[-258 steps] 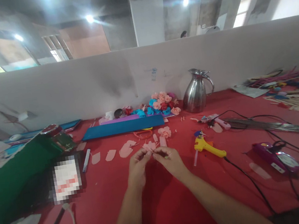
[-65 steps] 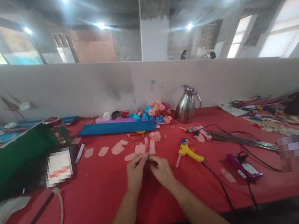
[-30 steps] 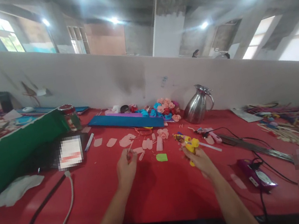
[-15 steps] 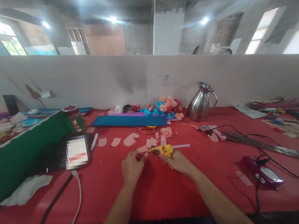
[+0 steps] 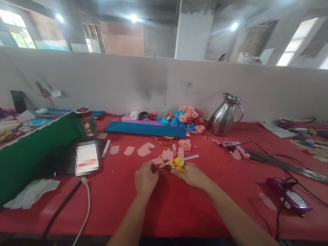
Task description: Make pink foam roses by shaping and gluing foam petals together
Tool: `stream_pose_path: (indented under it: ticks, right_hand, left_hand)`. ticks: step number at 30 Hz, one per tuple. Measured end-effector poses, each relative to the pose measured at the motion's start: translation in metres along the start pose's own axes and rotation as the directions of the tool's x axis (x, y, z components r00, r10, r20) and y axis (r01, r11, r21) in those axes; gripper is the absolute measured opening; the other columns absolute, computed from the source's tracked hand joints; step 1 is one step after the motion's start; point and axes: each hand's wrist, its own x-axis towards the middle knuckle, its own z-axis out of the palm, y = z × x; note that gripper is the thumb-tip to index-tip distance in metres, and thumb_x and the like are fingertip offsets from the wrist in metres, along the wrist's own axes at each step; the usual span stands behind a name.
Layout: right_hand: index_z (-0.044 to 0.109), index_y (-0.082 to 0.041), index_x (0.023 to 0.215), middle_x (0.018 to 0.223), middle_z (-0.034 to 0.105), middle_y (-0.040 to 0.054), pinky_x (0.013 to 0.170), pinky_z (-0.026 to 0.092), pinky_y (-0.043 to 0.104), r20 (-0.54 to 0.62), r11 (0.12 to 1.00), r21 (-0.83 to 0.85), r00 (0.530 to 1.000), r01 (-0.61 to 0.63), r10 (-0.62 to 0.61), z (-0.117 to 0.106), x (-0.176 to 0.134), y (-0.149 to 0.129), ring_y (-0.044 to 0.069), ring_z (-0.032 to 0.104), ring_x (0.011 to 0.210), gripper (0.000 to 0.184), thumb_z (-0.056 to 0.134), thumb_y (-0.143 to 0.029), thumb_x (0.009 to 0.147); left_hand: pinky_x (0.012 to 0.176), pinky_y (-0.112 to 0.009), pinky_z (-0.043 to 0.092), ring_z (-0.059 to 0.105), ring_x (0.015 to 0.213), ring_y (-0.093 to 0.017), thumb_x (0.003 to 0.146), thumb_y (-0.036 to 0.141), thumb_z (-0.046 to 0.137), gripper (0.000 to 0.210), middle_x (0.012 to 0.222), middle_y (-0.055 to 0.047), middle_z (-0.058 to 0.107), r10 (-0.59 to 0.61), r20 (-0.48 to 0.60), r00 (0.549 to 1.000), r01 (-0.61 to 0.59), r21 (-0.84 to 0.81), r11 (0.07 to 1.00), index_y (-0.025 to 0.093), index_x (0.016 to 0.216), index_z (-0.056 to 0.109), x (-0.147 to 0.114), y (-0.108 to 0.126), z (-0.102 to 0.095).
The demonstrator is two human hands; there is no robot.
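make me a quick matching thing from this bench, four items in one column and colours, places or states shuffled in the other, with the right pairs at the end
Items
1. glue gun
2. jug
3. jar
4. long flat sheet in front of the paper flowers

Descriptions
A. red-lidded, at the far end of the green panel
B. blue
C. held in the right hand
D. silver-coloured, standing near the wall

Right pairs: 1-C, 2-D, 3-A, 4-B
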Motion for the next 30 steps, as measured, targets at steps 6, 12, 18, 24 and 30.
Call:
stream_pose_path:
  ticks: [6,12,18,24,30]
  right_hand:
    - [0.065,-0.019,0.103,0.091,0.067,0.0053,0.070,0.042,0.025,0.009,1.000,-0.008,1.000,-0.001,0.001,-0.004,0.007,0.001,0.018,0.059,0.082,0.040,0.048,-0.048,0.084]
    - [0.067,-0.017,0.094,0.084,0.066,0.0049,0.065,0.041,0.024,0.044,0.998,-0.049,0.999,-0.027,0.029,-0.007,0.015,0.000,0.016,0.058,0.073,0.041,0.048,-0.051,0.082]
    - [0.066,-0.016,0.084,0.073,0.064,0.0038,0.056,0.037,0.022,0.050,0.995,-0.056,0.995,-0.084,0.087,-0.009,0.017,0.000,0.015,0.055,0.064,0.043,0.048,-0.055,0.081]
    - [0.064,-0.015,0.074,0.066,0.062,0.0051,0.050,0.034,0.023,0.004,0.971,-0.115,0.977,-0.210,0.212,-0.013,0.023,-0.001,0.016,0.055,0.059,0.044,0.048,-0.056,0.080]
    - [0.065,-0.016,0.079,0.075,0.065,0.0064,0.055,0.035,0.023,-0.047,0.969,-0.165,0.983,-0.184,0.178,-0.012,0.025,0.000,0.016,0.057,0.067,0.042,0.049,-0.054,0.081]
  left_hand:
    - [0.060,-0.028,0.032,0.059,0.077,-0.019,0.075,0.033,0.057,0.011,0.085,-0.001,0.066,-0.014,0.024,1.000,0.014,-0.015,1.000,0.023,0.075,0.056,-0.001,0.002,-0.002]
    - [0.062,-0.029,0.034,0.060,0.081,-0.020,0.076,0.036,0.057,0.013,0.087,-0.003,0.067,-0.022,0.010,1.000,0.022,-0.025,0.999,0.023,0.075,0.059,-0.002,0.004,-0.004]
    - [0.060,-0.030,0.033,0.060,0.075,-0.020,0.076,0.036,0.057,0.014,0.083,-0.003,0.066,-0.012,-0.002,1.000,0.011,-0.014,1.000,0.022,0.072,0.058,-0.002,0.005,-0.003]
    - [0.060,-0.030,0.033,0.060,0.073,-0.019,0.080,0.046,0.051,0.027,0.079,-0.003,0.066,-0.011,-0.009,1.000,0.010,-0.006,1.000,0.022,0.071,0.057,-0.002,0.007,-0.004]
    - [0.062,-0.030,0.034,0.060,0.074,-0.020,0.080,0.048,0.050,0.029,0.079,-0.003,0.066,-0.017,-0.001,1.000,0.017,-0.020,1.000,0.022,0.071,0.058,-0.002,0.007,-0.005]
